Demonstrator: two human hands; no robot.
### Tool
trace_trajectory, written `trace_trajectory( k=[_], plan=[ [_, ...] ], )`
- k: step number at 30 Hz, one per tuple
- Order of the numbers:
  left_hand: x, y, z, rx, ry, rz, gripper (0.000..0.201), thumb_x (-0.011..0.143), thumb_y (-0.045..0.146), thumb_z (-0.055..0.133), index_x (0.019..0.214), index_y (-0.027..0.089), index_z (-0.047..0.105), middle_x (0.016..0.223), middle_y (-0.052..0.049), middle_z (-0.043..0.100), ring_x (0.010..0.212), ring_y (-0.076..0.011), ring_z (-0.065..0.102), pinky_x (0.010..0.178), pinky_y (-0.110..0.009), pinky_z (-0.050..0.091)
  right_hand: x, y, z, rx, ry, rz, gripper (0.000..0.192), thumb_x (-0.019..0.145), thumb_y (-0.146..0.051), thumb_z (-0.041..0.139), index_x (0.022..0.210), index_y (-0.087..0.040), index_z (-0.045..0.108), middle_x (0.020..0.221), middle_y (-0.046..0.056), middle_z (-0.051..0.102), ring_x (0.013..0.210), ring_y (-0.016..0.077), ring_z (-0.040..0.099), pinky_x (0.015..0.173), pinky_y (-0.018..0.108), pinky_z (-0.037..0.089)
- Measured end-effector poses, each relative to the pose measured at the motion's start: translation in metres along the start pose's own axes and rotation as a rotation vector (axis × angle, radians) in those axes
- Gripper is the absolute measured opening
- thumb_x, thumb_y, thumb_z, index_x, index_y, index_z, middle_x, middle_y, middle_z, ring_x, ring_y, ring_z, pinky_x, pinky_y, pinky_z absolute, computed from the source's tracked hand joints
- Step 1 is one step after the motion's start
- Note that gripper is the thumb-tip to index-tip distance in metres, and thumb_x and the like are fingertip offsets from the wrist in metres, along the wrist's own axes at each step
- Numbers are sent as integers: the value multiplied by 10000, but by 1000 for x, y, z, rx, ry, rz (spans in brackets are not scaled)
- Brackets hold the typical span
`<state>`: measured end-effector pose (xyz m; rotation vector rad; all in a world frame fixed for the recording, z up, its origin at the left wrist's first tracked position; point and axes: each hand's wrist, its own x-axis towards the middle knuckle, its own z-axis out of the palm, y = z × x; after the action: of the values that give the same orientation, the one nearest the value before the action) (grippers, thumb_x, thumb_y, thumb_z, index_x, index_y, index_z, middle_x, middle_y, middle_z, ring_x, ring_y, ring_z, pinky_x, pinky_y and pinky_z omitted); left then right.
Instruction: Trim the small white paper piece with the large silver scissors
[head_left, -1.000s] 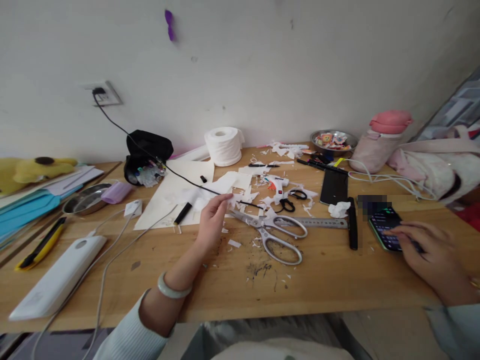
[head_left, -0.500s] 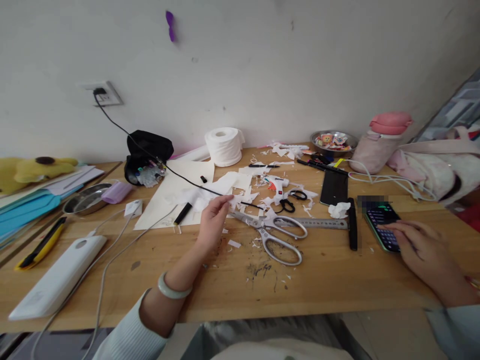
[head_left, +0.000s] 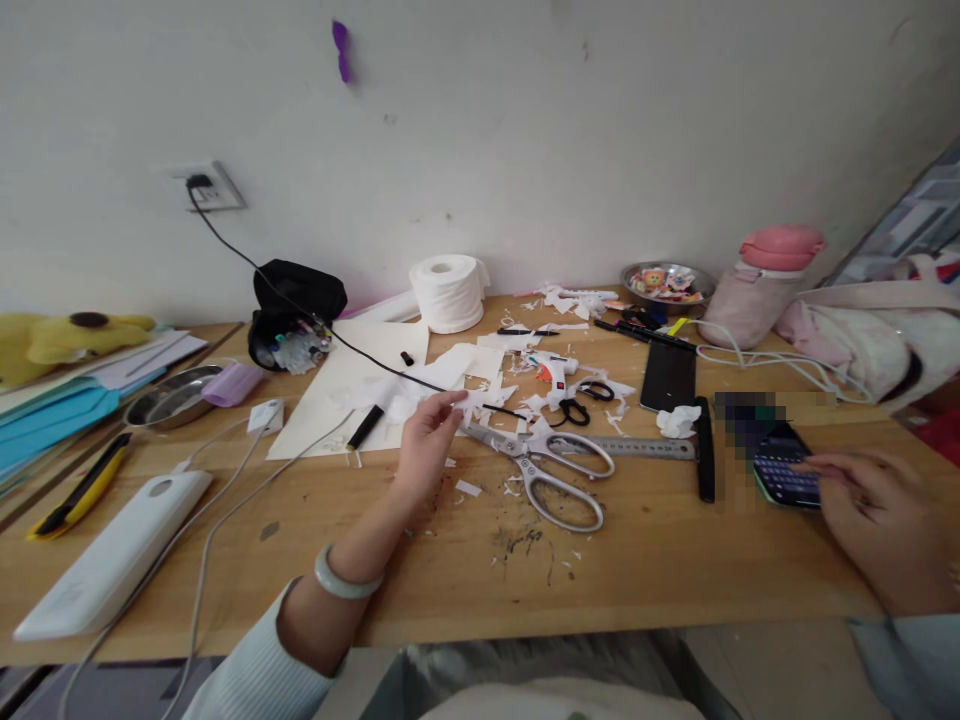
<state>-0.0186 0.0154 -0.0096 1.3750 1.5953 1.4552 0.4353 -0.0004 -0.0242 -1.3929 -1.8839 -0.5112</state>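
Observation:
My left hand [head_left: 429, 445] rests above the white paper scraps [head_left: 450, 375], its thumb and index finger pinched together. Whatever may be between those fingertips is too small to make out. Just right of it, grey-handled scissors [head_left: 541, 466] lie across a metal ruler [head_left: 645, 447]. My right hand [head_left: 874, 520] reaches over the right edge of a phone [head_left: 787, 475] lying on the desk, its index fingertip on the lit keyboard. Its other fingers are loosely bent and partly hidden. A black marker-like stick [head_left: 703, 450] lies left of the phone, beside a crumpled tissue [head_left: 679, 421].
A glue gun [head_left: 553, 378] and small black scissors [head_left: 585, 400] lie among the scraps. A toilet roll [head_left: 448, 293], a dark phone [head_left: 667, 376] and a pink bottle [head_left: 757, 290] are farther back. At left are a white power bank [head_left: 112, 560] and a yellow cutter [head_left: 81, 488].
The lit phone has shifted right and slightly toward me, turning a little, and my right hand has moved right with it. My left hand has stayed almost still.

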Motion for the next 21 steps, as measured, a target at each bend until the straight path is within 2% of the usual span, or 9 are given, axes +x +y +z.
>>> trace_trajectory(
  k=[3, 5, 14, 21],
  plan=[
    [0, 1, 0, 16, 1, 2, 280, 727, 274, 580, 979, 183, 664, 723, 7, 581, 658, -126, 485, 671, -263, 402, -1, 1, 0, -14, 9, -8, 208, 782, -256, 425, 698, -203, 608, 692, 79, 637, 694, 228, 585, 677, 389, 483],
    [-1, 1, 0, 14, 3, 5, 285, 730, 273, 579, 988, 184, 662, 712, 11, 566, 646, -123, 473, 664, -262, 397, -2, 1, 0, -20, 14, -17, 206, 781, -251, 428, 694, -204, 609, 681, 73, 637, 678, 224, 582, 666, 383, 481],
    [-2, -3, -1, 25, -5, 31, 282, 742, 204, 527, 991, 194, 657, 839, -19, 642, 722, -144, 525, 747, -298, 425, 0, -1, -1, -33, 30, -28, 210, 786, -237, 436, 675, -194, 609, 672, 65, 639, 669, 213, 583, 683, 368, 475],
    [-1, -4, -2, 20, -1, 53, 302, 752, 192, 487, 1009, 191, 645, 1024, -48, 659, 901, -179, 574, 850, -331, 425, -4, 4, 0, -79, 79, 41, 225, 773, -251, 431, 670, -190, 622, 645, 56, 644, 646, 207, 579, 657, 344, 473]
  ],
)
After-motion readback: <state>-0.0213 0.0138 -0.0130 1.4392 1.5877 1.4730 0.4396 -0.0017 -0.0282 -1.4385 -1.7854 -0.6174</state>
